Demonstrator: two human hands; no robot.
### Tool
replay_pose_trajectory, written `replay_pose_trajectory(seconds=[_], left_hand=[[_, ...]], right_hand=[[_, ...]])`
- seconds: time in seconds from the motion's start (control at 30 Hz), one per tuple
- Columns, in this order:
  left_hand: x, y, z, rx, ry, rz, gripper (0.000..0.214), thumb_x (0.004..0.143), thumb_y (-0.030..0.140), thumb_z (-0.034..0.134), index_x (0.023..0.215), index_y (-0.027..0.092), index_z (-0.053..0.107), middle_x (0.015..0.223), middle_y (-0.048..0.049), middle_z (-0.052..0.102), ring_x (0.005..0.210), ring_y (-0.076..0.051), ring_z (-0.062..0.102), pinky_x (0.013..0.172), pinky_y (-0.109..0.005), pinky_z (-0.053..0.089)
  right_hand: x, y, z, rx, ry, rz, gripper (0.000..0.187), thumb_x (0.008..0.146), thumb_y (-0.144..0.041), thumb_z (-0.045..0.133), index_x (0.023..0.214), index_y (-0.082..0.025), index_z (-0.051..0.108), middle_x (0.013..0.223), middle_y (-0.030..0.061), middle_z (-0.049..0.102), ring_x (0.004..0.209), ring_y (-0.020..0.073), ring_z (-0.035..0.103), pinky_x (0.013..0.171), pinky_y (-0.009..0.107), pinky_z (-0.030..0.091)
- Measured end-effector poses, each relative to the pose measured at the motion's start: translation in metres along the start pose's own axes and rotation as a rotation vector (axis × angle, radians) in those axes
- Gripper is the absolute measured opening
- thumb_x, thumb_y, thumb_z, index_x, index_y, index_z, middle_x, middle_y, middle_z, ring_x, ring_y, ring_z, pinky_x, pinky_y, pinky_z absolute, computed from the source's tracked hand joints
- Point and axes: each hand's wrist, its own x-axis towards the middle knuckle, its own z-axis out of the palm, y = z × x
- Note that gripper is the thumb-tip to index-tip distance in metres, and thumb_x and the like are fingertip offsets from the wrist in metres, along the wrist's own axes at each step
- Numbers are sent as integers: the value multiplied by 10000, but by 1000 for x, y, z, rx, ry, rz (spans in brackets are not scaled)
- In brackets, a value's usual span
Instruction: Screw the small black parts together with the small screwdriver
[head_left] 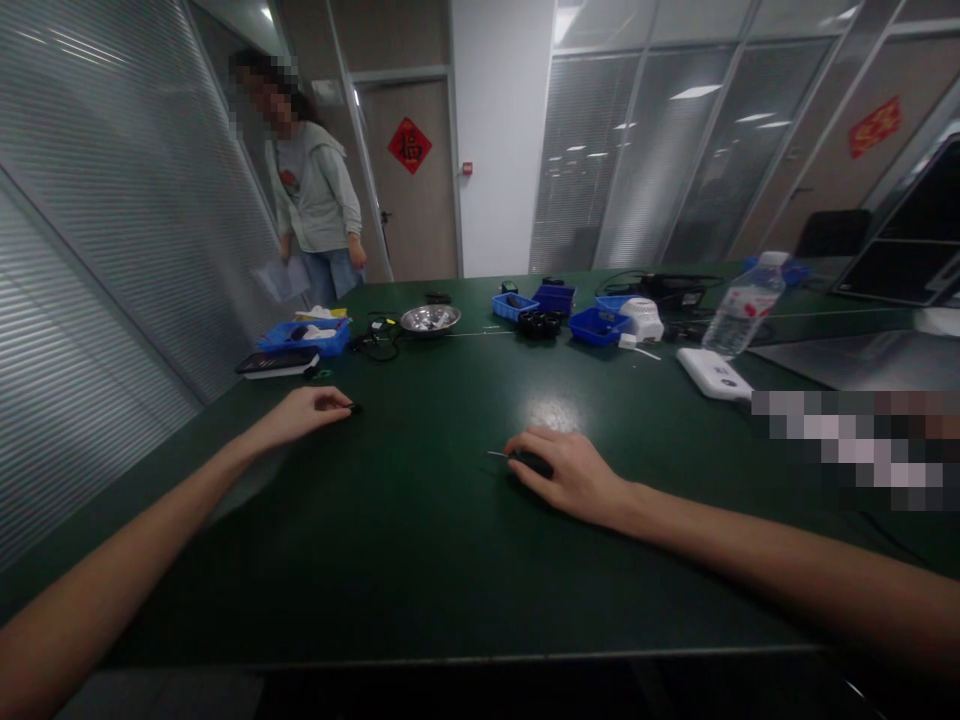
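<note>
My left hand (309, 412) rests on the dark green table (420, 560), its fingers curled in a pinch on a small black part (354, 408) at the fingertips. My right hand (564, 472) lies further right with its fingers wrapped round a tool with a black handle (534, 463). A thin metal tip (497, 455) sticks out to the left of that hand. Both forearms reach in from the near edge.
At the back of the table stand several blue trays (598, 326), a metal bowl (430, 319), black cables (379, 338), a water bottle (744, 305), a white box (714, 374) and a phone (276, 362). A person in a grey top (319, 195) stands at the far left corner.
</note>
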Motion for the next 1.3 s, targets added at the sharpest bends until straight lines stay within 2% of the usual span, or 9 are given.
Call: replay_pose_trajectory(seconds=[0.17,0.23,0.3,0.37,0.47,0.67,1.13,1.3], left_hand=[[-10,106,70,-66,-59,352,357,978,481,608,1169,204,730,1113,-66,701,959,-207,649,810,-306,503],[-13,141,96,-121,-77,466,285,984,421,625,1126,202,739,1108,-59,696,966,-194,645,829,-298,499],[-15,164,116,-153,-74,520,246,980,382,643,1109,196,739,1086,-59,692,961,-191,638,833,-298,496],[-16,177,128,-160,-48,537,221,972,362,657,1086,191,738,1054,-59,688,944,-193,628,826,-303,492],[-17,180,133,-163,-33,547,177,963,317,668,1069,192,734,1037,-54,683,947,-193,621,839,-308,487],[-21,176,129,-176,-34,545,164,957,286,668,1079,196,729,1063,-55,679,981,-197,622,860,-313,492],[-22,176,126,-219,-97,603,219,1012,345,620,1136,210,739,1083,-74,691,996,-211,624,874,-337,489],[-22,176,128,-229,-136,683,209,1012,333,630,1149,220,739,1072,-61,708,1033,-208,626,936,-342,465]], right_hand=[[0,-1,0,2,18,-9,232,1048,-347,537,1228,-229,623,1083,45,677,843,176,646,705,305,471],[-1,-1,-1,10,26,-15,232,1050,-347,533,1228,-226,621,1082,45,675,834,173,645,703,304,469],[-2,-2,0,14,34,-18,224,1047,-339,536,1218,-224,624,1076,42,678,845,176,649,719,307,469],[-2,-2,0,13,50,-20,215,1035,-328,550,1207,-225,630,1064,40,683,847,178,651,731,309,469],[-2,-2,1,14,65,-23,204,1015,-311,566,1182,-221,641,1055,43,689,837,177,650,730,304,470],[-1,-4,0,-9,45,-12,198,996,-298,566,1145,-210,662,1020,41,693,819,179,649,719,304,474],[-2,-3,1,-25,-19,-82,244,1052,-339,514,1237,-222,622,1062,59,668,814,172,642,704,299,491],[-1,-3,4,-35,-88,-156,268,1079,-342,470,1291,-225,584,1105,71,636,835,172,633,708,296,489]])
